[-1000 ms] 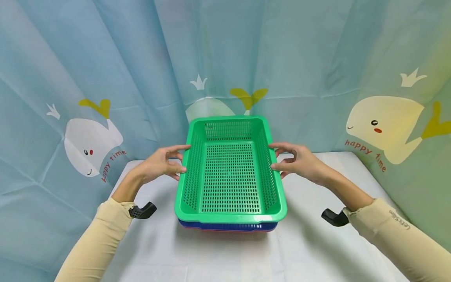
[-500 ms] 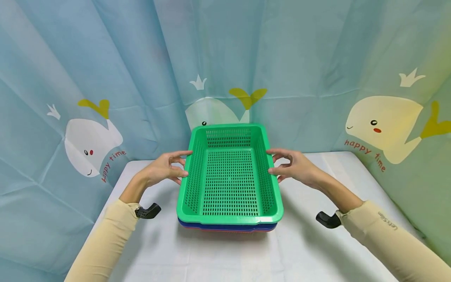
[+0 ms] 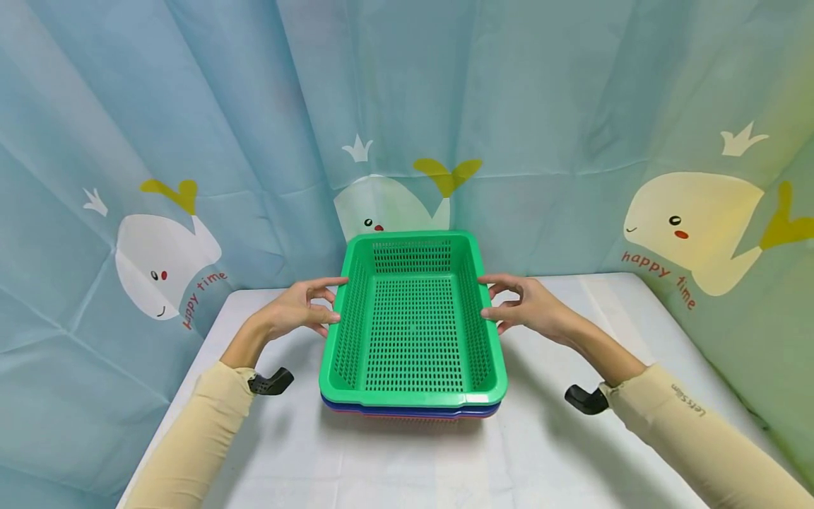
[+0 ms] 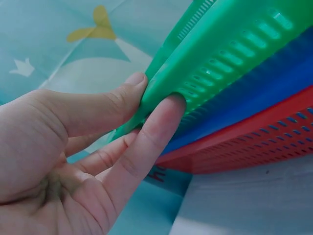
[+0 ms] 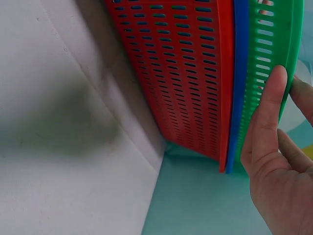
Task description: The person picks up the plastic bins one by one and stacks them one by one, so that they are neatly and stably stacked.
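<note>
A green perforated plastic basket [image 3: 416,399] sits partly inside a blue basket [image 3: 413,410], which in turn nests in a red basket [image 4: 234,137] standing on the table. My left hand [image 3: 295,309] pinches the green basket's left rim, thumb above and fingers beneath, as the left wrist view shows. On the opposite side my right hand [image 3: 531,309] pinches the right rim the same way. In the right wrist view, a band of the green basket's side wall [image 5: 264,49] shows above the blue rim. The green basket holds nothing.
The stack stands on a white-covered table [image 3: 413,470]. Behind and at both sides hangs a light-blue curtain [image 3: 540,106] printed with whales, close to the table's far edge. A black wrist mount [image 3: 272,382] juts from each sleeve.
Both hands have lowered the green basket, so it sits deeper in the blue one. Its far rim has come down, uncovering more of the whale on the curtain.
</note>
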`<move>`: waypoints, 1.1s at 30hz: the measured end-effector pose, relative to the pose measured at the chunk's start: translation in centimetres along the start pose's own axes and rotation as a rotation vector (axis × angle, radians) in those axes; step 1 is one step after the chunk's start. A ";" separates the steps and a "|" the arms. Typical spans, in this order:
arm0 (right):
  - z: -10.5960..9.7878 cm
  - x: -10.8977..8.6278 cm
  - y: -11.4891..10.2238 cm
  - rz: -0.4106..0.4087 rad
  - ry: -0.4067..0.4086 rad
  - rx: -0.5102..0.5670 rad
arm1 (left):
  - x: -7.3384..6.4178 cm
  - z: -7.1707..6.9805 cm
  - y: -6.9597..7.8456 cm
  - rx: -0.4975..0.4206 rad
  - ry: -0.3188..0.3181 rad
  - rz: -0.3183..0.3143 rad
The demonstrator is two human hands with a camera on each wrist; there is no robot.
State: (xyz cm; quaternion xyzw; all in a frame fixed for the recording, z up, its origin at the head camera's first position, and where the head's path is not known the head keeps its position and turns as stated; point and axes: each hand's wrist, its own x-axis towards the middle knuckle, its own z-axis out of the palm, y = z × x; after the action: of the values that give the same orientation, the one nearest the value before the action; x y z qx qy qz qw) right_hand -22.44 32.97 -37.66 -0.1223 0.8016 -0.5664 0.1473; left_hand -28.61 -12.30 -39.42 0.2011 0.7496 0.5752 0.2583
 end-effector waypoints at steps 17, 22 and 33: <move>0.5 -0.1 0.5 0.002 0.007 0.027 | 0.1 0.0 -0.8 0.012 -0.009 0.012; 0.5 -0.1 0.5 0.003 0.007 0.030 | 0.1 0.0 -0.9 0.014 -0.011 0.016; 0.6 0.1 0.7 0.016 0.006 0.024 | 0.0 0.1 -0.9 0.013 -0.008 0.008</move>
State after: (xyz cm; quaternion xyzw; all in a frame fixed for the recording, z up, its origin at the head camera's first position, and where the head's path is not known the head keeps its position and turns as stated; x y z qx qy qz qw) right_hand -22.30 32.68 -38.52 -0.1126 0.7959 -0.5753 0.1510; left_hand -28.56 -12.45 -40.28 0.2081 0.7513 0.5707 0.2578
